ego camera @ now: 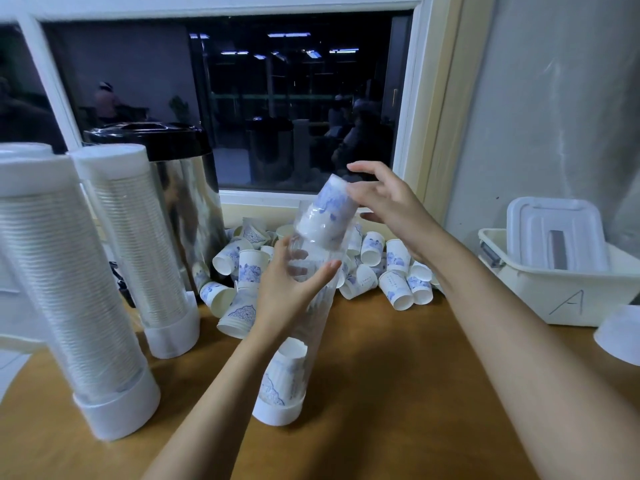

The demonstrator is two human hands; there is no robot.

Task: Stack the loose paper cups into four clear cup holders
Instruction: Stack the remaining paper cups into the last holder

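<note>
One cup (327,213) is sitting upside down in the mouth of the tilted holder (308,327); the left hand (291,289) fingers are gripping the holder; the right hand (384,199) fingers are lying loose against the cup; a straight, gentle push is looking wisest.

at the left of the frame a near cup holder (65,282) stands on the table (381,393), with a far cup holder (138,244) behind it and to its right. behind both, under the window (294,98), stands a metal urn (183,188). a pile of loose paper cups (398,271) lies mid-frame at the table's back. before the pile a clear cup holder (311,317) leans, base on the table, a cup stack (284,375) in its bottom and one cup (329,216) in its top mouth. at the right sits a bin (554,292) with a lid (554,233) in it.
</note>
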